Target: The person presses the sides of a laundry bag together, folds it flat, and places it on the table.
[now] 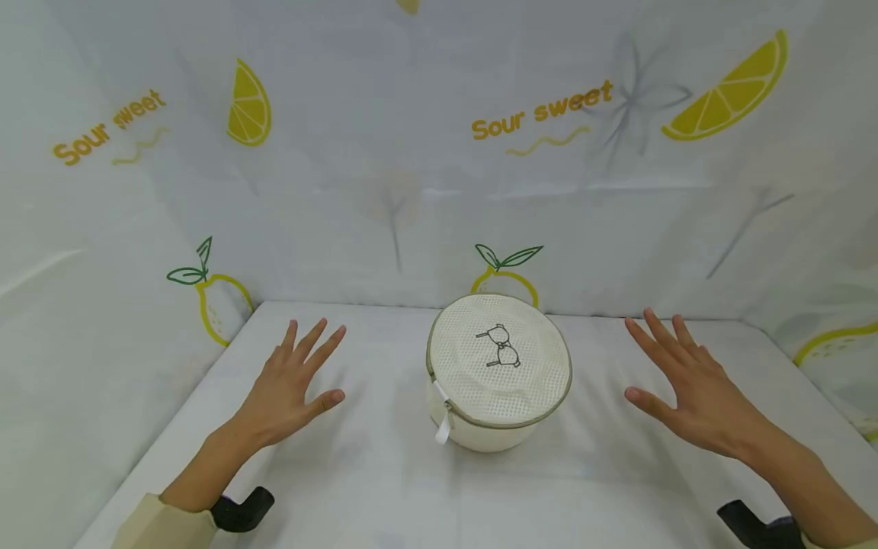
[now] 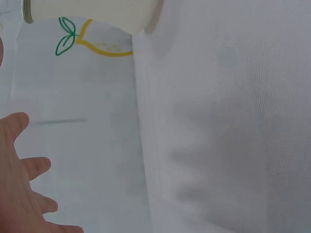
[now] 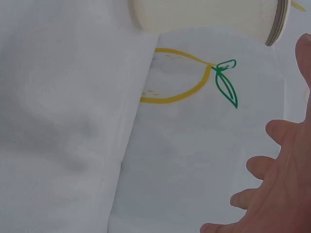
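Note:
A round cream mesh laundry bag (image 1: 499,358) stands on the white table, its lid edged with a greenish zipper band and printed with a small line drawing. The white zipper pull (image 1: 444,427) hangs at its front left. To the left of the bag, my left hand (image 1: 284,393) is held above the table with fingers spread and touches nothing. My right hand (image 1: 700,393) hovers likewise on the other side, fingers apart and holding nothing. Both wrist views show the cream side of the bag (image 2: 97,12) at the top, apart from the fingers.
The table (image 1: 384,496) is covered in white cloth. Behind it and at both sides hangs a white curtain (image 1: 343,213) printed with lemons and lettering. A black wrist mount (image 1: 243,509) sits at the left wrist, another black mount (image 1: 757,526) at the right.

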### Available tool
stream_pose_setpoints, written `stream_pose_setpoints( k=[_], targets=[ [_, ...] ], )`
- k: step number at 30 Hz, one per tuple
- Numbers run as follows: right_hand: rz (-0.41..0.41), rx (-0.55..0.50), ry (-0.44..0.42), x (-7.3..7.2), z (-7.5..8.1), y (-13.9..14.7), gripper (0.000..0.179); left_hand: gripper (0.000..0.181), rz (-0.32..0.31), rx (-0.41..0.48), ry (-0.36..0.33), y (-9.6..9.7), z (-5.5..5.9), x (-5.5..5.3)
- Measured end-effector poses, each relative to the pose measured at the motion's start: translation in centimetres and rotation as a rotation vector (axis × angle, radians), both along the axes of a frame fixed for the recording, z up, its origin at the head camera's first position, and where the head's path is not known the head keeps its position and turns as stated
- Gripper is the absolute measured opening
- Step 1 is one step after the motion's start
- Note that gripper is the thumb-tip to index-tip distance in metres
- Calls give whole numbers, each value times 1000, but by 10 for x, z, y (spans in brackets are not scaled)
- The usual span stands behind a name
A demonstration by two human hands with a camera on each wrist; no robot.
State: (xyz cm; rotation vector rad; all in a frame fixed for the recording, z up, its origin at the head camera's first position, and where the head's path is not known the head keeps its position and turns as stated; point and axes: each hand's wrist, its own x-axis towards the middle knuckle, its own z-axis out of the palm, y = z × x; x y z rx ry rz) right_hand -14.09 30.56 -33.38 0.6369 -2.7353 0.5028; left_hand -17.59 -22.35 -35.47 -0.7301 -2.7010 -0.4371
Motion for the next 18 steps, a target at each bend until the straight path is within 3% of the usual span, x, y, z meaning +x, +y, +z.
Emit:
stream_pose_setpoints(
  k=[11,18],
  targets=[
    [55,-242,-81,1,1,-10,79,78,-49,155,-88,18,-3,-2],
    [108,-285,-81,-1,-7,-22,81,77,-115,254,-125,36,0,-3]
  ],
)
